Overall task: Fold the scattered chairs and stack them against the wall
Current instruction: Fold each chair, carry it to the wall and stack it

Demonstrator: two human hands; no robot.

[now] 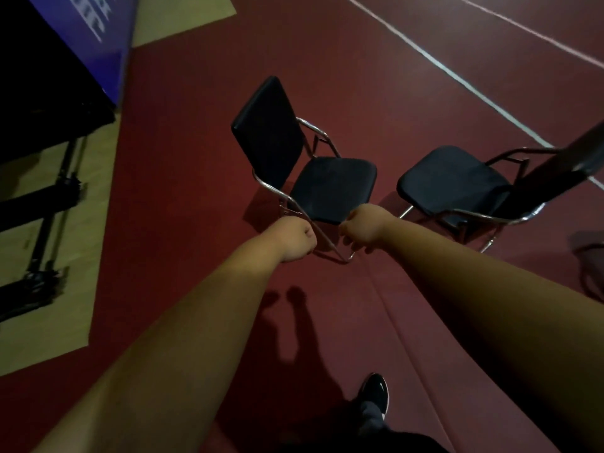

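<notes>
Left hand (294,238) clenched in a fist just beside the chair's (333,188) chrome frame. Right hand (364,227) curled at its seat edge, grip unclear. Second chair (451,178) farther right.

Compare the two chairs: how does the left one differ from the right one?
The left chair faces right, backrest fully in view; the right chair faces left, backrest cut off by the frame. The left hand and right hand curl at the left chair's front; nothing touches the right chair. Both stand unfolded, black pads on chrome tubing.
</notes>
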